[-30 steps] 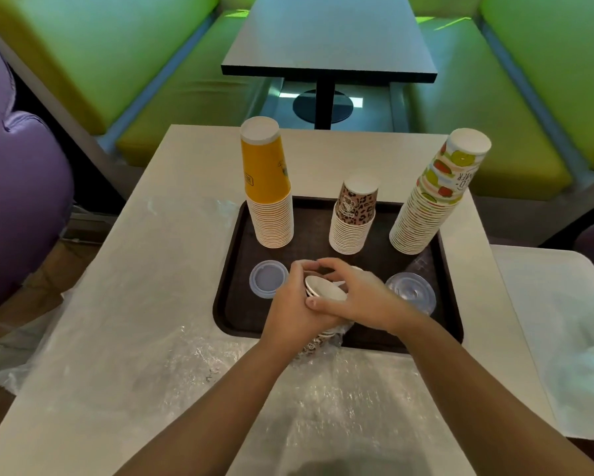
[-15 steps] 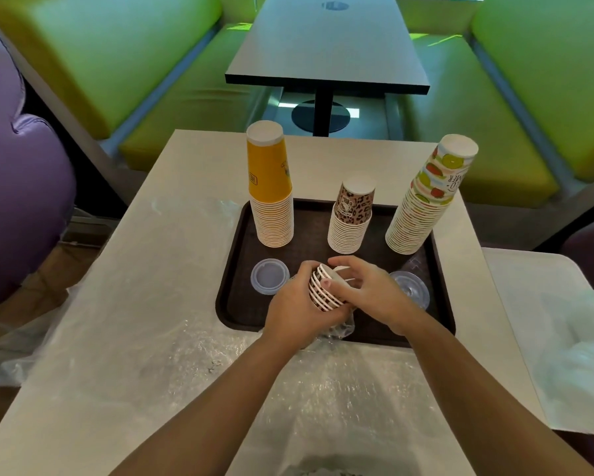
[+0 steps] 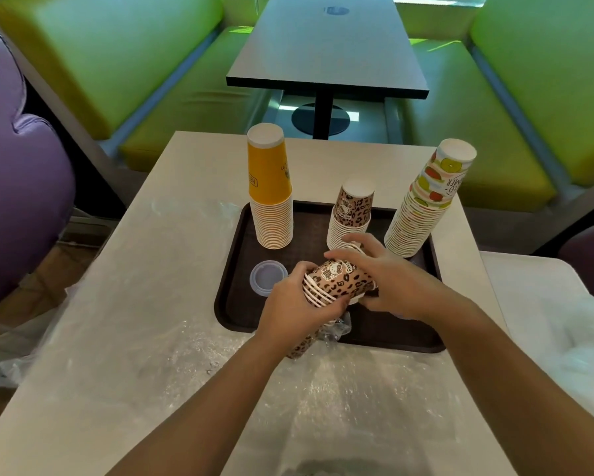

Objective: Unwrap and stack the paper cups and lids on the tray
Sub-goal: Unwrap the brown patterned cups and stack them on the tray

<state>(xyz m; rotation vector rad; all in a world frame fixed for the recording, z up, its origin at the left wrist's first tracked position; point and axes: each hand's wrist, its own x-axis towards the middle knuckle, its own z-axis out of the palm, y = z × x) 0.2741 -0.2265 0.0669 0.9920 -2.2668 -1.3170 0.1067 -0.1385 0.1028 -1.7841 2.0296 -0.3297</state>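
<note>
White table (image 3: 171, 269), brown tray (image 3: 233, 269) on it. I see small leopard-print cup stack (image 3: 338, 281) lying sideways above tray front; left hand (image 3: 290, 309) grips rim end, right hand (image 3: 388, 280) curls over base end. 3 upside-down cup stacks behind: yellow (image 3: 271, 197), leopard (image 3: 352, 214), fruit-print (image 3: 426, 204). Clear lid (image 3: 266, 278) left. Plastic wrap (image 3: 336, 329) below.

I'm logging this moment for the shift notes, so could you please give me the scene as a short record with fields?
tray: dark brown tray on a pale table
standing stacks: yellow cup stack left, leopard-print stack middle, fruit-print stack right, all upside down
lid: clear lid on the tray, left of the hands
left hand: grips the rim end of a small bundle of leopard-print cups lying sideways
right hand: fingers curled round the bundle's other end
wrap: loose clear plastic on the table
</note>
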